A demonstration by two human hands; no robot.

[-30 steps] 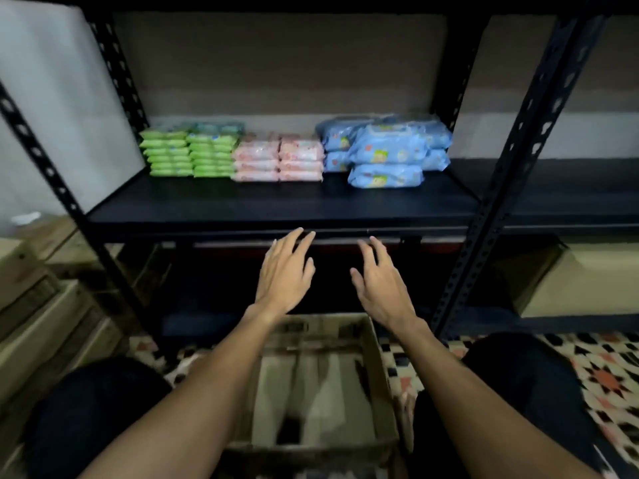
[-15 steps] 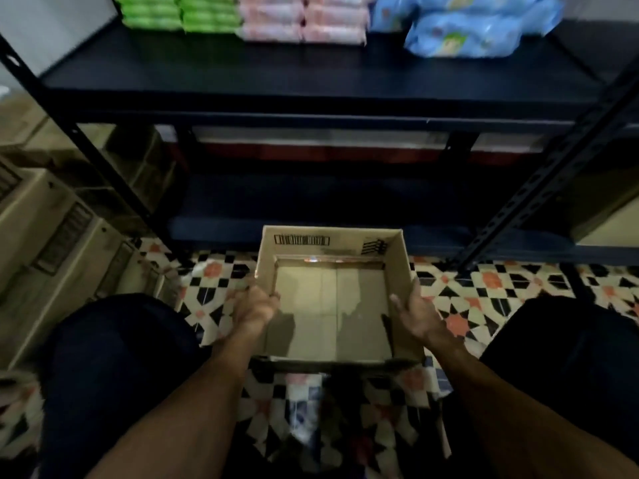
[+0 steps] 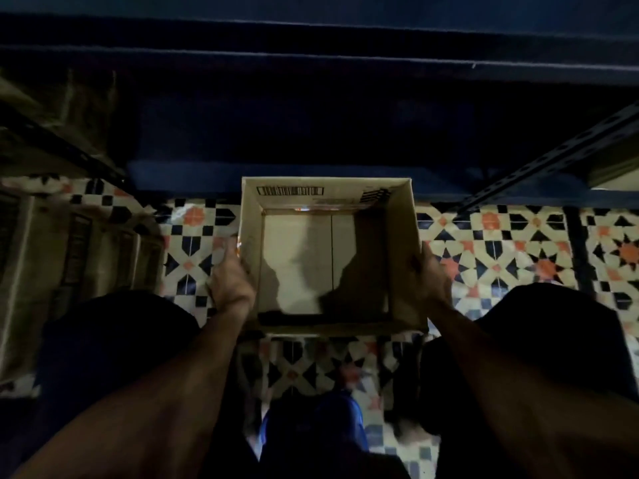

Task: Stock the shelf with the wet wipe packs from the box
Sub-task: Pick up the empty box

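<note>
Looking down between two knees (dark trousers), with one blue object [image 3: 311,421] nearest the viewer, too blurred to identify. Two bare forearms run forward to one box [image 3: 325,184].

Change: a second ago both hands hover spread below the shelf edge. Now the left hand [image 3: 230,281] clasps the outside of the box's left wall, and the right hand [image 3: 430,274] clasps the right wall, fingertips at its rim. Both grip the cardboard, though motion blur hides exactly how the fingers lie. The view has also tipped down, so the stocked level has left the frame.

Box: open-topped, between the knees over the tiled floor [image 3: 501,243]. Whether it rests on the tiles or is lifted just clear cannot be told. Its bare bottom shows only shadows.

Count:
- Packs in the box: zero.
- Packs in view: zero (the green, pink and blue stacks seen a second ago sit on the level above, now out of frame).
- Boxes held: one.
- Hands: two.

Beyond the box lies the dark lower shelf [image 3: 345,140], with one slotted upright [image 3: 553,152] at right. Brown cartons [image 3: 69,257] stand at far left, at least two.

Reading: with the box empty, stocking appears complete. The two-handed hold suggests the box is being cleared away.
</note>
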